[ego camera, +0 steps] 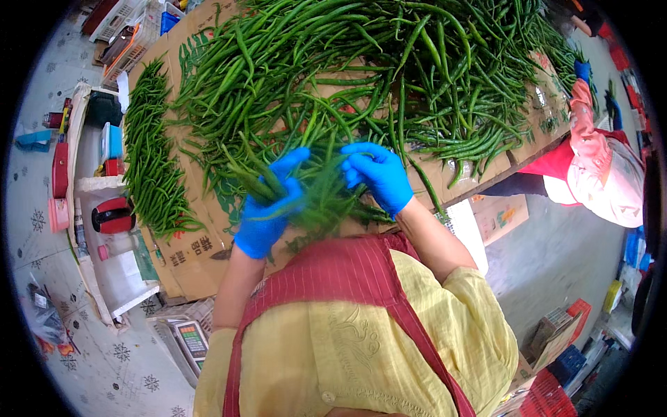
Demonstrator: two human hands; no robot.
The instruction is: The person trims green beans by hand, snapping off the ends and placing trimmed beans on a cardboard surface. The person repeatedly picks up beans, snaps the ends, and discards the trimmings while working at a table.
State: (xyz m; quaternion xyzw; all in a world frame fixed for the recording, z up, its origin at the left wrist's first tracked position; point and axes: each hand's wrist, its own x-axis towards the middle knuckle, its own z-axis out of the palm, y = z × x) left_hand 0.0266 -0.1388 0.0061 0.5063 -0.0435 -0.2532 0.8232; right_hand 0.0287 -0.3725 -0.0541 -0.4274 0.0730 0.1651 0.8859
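Blue gloves cover both hands. My left hand is closed around a small bunch of long green chili peppers, its fingers curled over them. To its right, my right hand has its thumb and fingertips together at a thin green pepper or stem; what exactly lies between them is unclear. Blurred green peppers show between the two hands, close to the apron. A large loose heap of long green peppers spreads beyond both hands on cardboard. Shorter peppers lie in a neat row at the left.
A white shelf unit with small items stands left of the table. A digital scale is below the table's near left corner. At the right, another person in a pink sleeve and blue glove reaches to the table. Crates stand lower right.
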